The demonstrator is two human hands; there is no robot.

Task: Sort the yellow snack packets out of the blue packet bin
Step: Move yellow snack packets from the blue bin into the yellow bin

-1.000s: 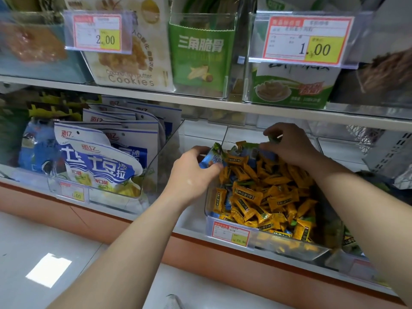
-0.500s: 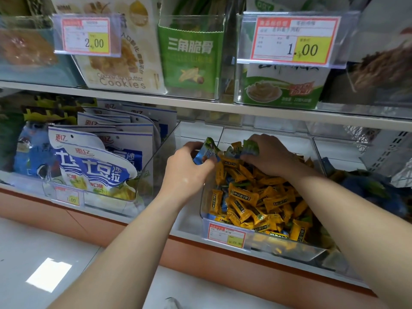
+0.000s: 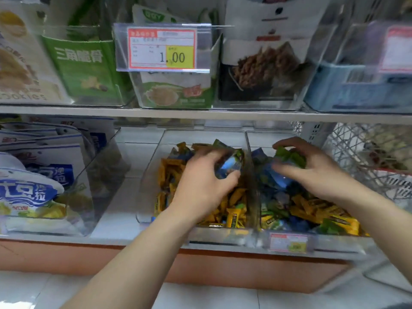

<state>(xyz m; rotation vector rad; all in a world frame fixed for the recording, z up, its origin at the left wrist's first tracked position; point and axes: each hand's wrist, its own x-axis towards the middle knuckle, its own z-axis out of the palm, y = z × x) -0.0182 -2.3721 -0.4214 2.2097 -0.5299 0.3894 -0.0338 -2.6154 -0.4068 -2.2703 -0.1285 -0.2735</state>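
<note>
Shop shelf (image 3: 116, 210): left hand (image 3: 200, 186), palm down, pinches blue packet (image 3: 229, 167); right hand (image 3: 321, 175) grip clutches green packet (image 3: 289, 157).

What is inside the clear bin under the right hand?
Visible: blue and green packets, with yellow packets among them. The right hand grips some; anything beneath it or deeper is hidden.

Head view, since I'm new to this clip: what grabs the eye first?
Two bare hands work mid-shelf: the left hand grips a blue packet above a heap of yellow packets, and the right hand holds blue-green packets over the mixed bin. Above, a red-and-yellow price tag reads 1.00.
</note>
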